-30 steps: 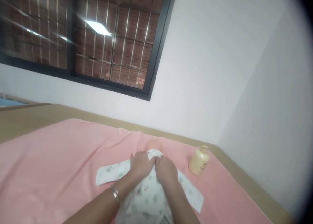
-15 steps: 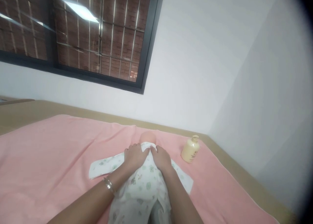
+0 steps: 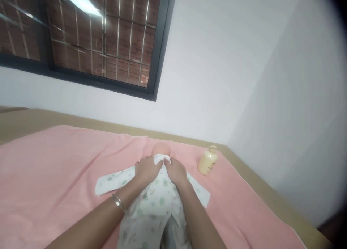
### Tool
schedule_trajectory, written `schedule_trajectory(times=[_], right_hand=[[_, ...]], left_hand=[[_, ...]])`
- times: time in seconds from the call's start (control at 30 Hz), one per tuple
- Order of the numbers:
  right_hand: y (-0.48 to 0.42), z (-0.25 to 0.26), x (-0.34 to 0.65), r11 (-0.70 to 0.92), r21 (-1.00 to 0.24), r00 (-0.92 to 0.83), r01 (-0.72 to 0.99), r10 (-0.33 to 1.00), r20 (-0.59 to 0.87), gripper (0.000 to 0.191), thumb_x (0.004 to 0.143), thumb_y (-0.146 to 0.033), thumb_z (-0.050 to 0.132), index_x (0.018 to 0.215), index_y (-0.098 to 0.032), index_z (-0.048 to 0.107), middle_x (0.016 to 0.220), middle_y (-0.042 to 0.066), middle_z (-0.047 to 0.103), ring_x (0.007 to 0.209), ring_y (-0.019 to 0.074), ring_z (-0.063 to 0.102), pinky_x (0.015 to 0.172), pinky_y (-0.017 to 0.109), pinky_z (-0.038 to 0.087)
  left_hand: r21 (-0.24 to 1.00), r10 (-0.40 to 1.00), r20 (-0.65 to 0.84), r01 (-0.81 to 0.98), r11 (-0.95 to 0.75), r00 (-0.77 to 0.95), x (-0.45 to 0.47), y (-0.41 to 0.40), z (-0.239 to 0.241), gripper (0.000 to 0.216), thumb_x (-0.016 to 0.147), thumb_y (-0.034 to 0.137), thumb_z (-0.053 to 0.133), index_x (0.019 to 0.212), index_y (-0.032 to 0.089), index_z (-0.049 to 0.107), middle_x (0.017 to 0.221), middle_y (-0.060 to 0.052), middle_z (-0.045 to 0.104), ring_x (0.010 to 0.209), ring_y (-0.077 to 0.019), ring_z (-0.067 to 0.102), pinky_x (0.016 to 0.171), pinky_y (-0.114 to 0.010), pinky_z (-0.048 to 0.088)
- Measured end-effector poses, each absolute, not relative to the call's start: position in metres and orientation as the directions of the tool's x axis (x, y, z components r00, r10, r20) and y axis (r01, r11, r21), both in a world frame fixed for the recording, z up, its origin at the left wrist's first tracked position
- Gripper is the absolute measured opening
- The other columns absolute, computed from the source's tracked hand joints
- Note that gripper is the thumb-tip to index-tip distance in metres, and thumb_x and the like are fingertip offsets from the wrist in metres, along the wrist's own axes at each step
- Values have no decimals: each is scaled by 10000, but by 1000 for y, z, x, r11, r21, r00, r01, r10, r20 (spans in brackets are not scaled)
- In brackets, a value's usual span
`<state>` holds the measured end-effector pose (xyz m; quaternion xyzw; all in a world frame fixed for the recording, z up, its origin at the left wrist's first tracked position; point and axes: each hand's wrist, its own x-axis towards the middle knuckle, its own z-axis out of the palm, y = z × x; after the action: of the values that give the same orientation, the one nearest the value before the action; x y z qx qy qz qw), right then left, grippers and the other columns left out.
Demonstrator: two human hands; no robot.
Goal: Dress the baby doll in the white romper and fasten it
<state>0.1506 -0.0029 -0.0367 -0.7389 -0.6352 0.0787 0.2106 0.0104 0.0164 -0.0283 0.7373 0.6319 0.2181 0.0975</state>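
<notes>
A baby doll (image 3: 161,148) lies on its back on a pink towel (image 3: 54,169), dressed in a white romper with a green print (image 3: 154,209). Only the top of its head shows past the collar. My left hand (image 3: 145,170) and my right hand (image 3: 177,172) rest side by side on the doll's chest, fingers bent and pinching the romper's front edges near the neck. A thin bracelet (image 3: 118,202) sits on my left wrist. The romper's sleeves lie spread flat to either side.
A cream pump bottle (image 3: 207,161) stands on the towel to the right of the doll. The towel covers a tan mattress (image 3: 29,120) set against white walls meeting in a corner at right. A dark-framed barred window (image 3: 103,42) is above.
The view has drifted, so doll, hands and bottle sit slightly more to the left and higher in the frame. My hands stay together at the romper's collar.
</notes>
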Motion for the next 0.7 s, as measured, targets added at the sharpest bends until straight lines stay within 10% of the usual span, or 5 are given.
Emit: schedule_trajectory(times=[0.47, 0.7], right_hand=[[-14, -21, 148, -66, -363, 126, 929, 982, 142, 631, 953, -511, 125, 1059, -122, 610, 1032, 145, 636, 947, 242, 582, 789, 325, 390], [-37, -4, 123, -37, -291, 81, 956, 987, 141, 324, 906, -295, 383, 902, -120, 655, 892, 162, 659, 898, 255, 609, 768, 334, 409]], left_hand=[[402, 975, 179, 895, -193, 130, 11, 17, -25, 593, 810, 643, 272, 976, 176, 596, 1051, -122, 642, 1008, -317, 565, 799, -400, 401], [353, 975, 143, 911, -212, 172, 8, 16, -17, 510, 843, 551, 265, 1003, 180, 576, 1050, -117, 630, 992, -307, 567, 794, -409, 406]])
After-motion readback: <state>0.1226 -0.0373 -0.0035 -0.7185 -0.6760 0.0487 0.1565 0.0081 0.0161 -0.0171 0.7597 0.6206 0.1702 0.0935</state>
